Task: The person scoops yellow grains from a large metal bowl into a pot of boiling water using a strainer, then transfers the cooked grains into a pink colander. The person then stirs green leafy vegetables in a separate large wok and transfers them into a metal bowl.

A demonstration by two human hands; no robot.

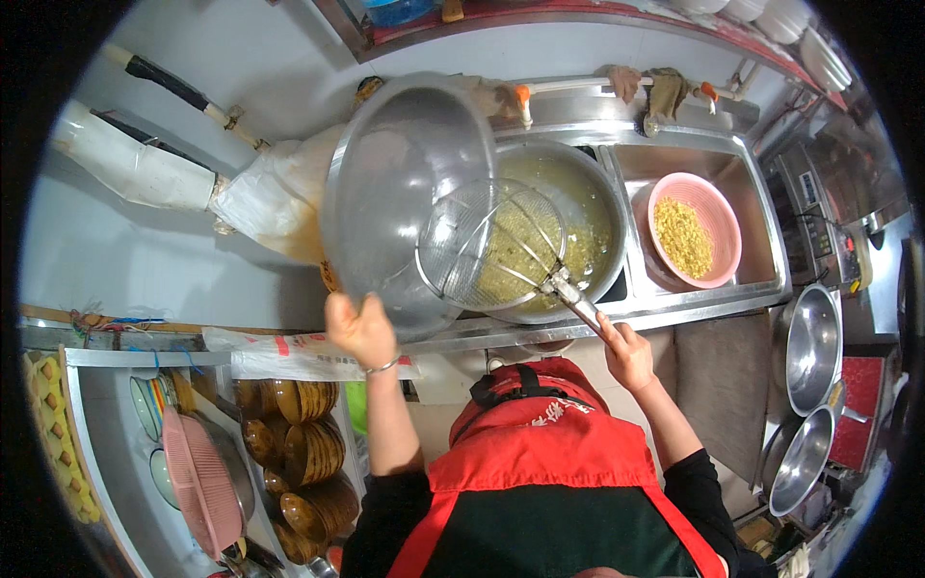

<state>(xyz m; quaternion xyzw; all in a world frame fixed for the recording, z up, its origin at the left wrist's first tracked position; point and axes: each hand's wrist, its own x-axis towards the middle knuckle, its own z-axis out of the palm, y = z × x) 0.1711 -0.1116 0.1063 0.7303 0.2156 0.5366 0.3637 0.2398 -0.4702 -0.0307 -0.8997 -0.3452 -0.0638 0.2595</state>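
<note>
My right hand (627,355) grips the handle of a wire mesh skimmer (462,246), its round mesh over two large metal basins. My left hand (365,329) is at the near rim of the tilted, empty-looking metal basin (394,180); whether its fingers close on that rim is unclear. Beside it, partly behind the skimmer, a metal basin (571,180) holds cloudy yellowish liquid with small yellow bits. A pink plastic colander (728,224) with chopped yellow pieces (681,238) stands in the right compartment of the steel sink (759,238).
Two taps with orange handles (522,94) and hanging cloths (666,92) line the wall pipe. Metal bowls (814,347) stand at the right. Lower left, a shelf holds stacked brown bowls (318,448) and a pink basket (202,477). A plastic-wrapped pipe (267,195) slants in at the left.
</note>
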